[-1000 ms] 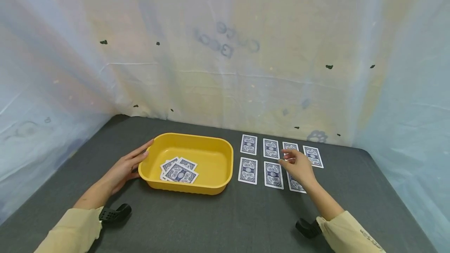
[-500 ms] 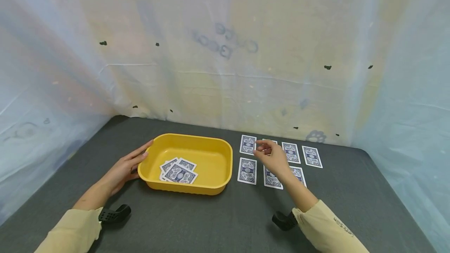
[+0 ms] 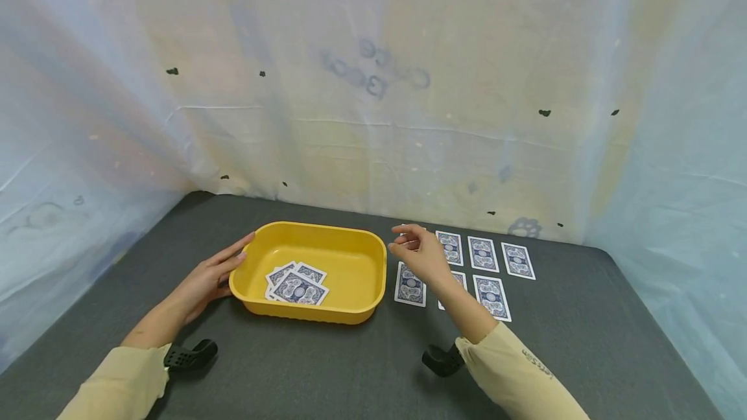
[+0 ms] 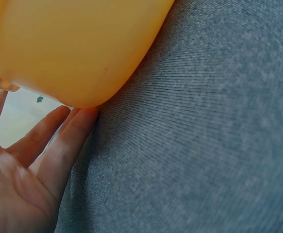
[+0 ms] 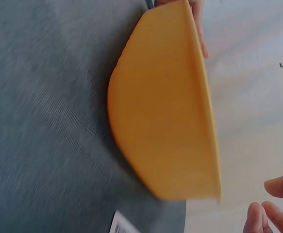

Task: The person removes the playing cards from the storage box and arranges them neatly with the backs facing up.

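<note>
My left hand (image 3: pixel 204 280) rests against the left end of a yellow plastic basin (image 3: pixel 367 245), its fingers extended along the wall and rim. The left wrist view shows the fingertips (image 4: pixel 85 116) touching the outer wall. Several patterned-back playing cards (image 3: pixel 300 287) lie overlapped inside, towards the basin's front. To the right, my right hand (image 3: pixel 423 255) hovers beside the basin, thumb and fingers apart with nothing between them. It covers most of a back-row playing card. Below it, a front-row playing card (image 3: pixel 410 287) lies back up on the table.
More cards in two rows, such as the far-right card (image 3: pixel 518 260) and a front card (image 3: pixel 492 297), lie on the dark grey table (image 3: pixel 327 368). A pale plastic sheet (image 3: pixel 373 115) hangs behind, wrapping both sides.
My right hand has moved left, from over the right-hand cards to near the basin's right end, uncovering cards behind it. The left hand, basin and cards have stayed in place.
</note>
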`<action>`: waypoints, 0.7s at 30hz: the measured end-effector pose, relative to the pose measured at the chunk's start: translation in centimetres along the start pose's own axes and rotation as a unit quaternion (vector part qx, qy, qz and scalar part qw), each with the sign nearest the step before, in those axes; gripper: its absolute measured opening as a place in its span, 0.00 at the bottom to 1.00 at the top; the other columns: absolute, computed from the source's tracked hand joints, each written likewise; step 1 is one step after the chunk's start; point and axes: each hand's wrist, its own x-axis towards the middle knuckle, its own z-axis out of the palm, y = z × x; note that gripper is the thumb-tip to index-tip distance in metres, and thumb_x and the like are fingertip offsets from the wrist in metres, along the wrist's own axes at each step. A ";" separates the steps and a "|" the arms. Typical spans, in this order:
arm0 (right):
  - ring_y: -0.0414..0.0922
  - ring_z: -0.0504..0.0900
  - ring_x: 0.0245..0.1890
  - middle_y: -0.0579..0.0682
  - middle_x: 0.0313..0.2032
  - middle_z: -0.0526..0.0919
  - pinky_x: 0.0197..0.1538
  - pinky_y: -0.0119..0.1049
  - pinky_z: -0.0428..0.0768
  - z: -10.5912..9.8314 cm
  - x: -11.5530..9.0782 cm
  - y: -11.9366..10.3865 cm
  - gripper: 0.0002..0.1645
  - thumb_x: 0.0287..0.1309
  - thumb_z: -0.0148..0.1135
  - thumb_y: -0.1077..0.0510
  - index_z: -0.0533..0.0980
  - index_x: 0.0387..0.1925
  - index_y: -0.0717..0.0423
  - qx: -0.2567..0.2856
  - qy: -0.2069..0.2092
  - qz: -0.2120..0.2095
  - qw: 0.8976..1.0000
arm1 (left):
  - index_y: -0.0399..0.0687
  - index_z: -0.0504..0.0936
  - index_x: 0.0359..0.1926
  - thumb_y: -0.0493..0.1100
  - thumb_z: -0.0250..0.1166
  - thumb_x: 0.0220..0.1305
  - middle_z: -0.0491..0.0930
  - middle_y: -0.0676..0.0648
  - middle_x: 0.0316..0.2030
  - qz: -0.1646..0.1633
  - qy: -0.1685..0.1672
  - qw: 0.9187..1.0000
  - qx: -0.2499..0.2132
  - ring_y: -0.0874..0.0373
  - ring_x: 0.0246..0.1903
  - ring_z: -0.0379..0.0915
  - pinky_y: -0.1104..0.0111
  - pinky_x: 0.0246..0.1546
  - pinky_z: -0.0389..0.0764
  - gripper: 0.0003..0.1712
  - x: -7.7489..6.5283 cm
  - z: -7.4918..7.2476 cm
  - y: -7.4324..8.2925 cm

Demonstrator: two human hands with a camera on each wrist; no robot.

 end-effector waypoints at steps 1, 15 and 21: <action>0.49 0.79 0.40 0.56 0.40 0.81 0.41 0.37 0.81 0.3 0.1 -0.2 0.19 0.57 0.64 0.60 0.78 0.52 0.59 0.007 -0.006 -0.004 1.000 | 0.67 0.41 0.76 0.65 0.46 0.70 0.34 0.43 0.76 0.000 0.001 1.000 0.000 0.35 0.72 0.40 0.36 0.60 0.61 0.39 0.0 0.0 0.0; 0.47 0.79 0.37 0.55 0.39 0.82 0.39 0.34 0.81 3.9 0.9 -2.4 0.19 0.56 0.66 0.60 0.79 0.51 0.59 0.041 -0.043 -0.016 0.998 | 0.67 0.42 0.76 0.63 0.46 0.71 0.35 0.43 0.76 0.019 -0.009 1.000 -0.008 0.36 0.72 0.42 0.37 0.61 0.61 0.39 -0.2 0.0 -0.2; 0.44 0.78 0.35 0.55 0.39 0.83 0.36 0.30 0.79 5.2 1.0 -3.1 0.20 0.55 0.67 0.60 0.79 0.50 0.59 0.040 -0.056 -0.007 0.998 | 0.66 0.41 0.76 0.64 0.47 0.71 0.35 0.42 0.76 0.017 -0.010 1.000 -0.008 0.35 0.72 0.41 0.37 0.61 0.62 0.40 -0.2 0.0 -0.2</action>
